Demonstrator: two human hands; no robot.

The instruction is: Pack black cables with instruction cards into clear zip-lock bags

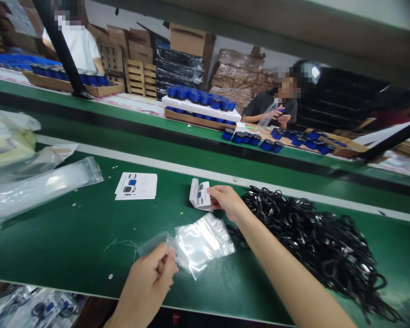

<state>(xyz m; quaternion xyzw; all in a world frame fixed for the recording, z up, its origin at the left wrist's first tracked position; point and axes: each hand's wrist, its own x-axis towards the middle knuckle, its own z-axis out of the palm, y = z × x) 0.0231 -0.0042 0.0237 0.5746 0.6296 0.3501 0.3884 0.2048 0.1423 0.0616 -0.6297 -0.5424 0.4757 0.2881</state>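
Note:
My left hand [153, 273] is closed in a pinch on a clear plastic bag [156, 242], low over the green bench. Beside it lies a stack of clear plastic bags [205, 241]. Farther up, my right hand [227, 200] grips the right side of a folded printed leaflet [202, 193] that stands partly open; some of its fingertips are hidden behind the paper. To the left, a flat stack of printed leaflets [136, 186] rests on the bench. A large heap of black cables [310, 237] lies right of my right forearm.
Large plastic packs [44, 187] lie at the left. Bagged items [34, 305] fill a box below the front edge. Across the bench, trays of blue round items [201, 98] line a raised shelf. Two people work beyond it. A black post [59, 45] rises at the far left.

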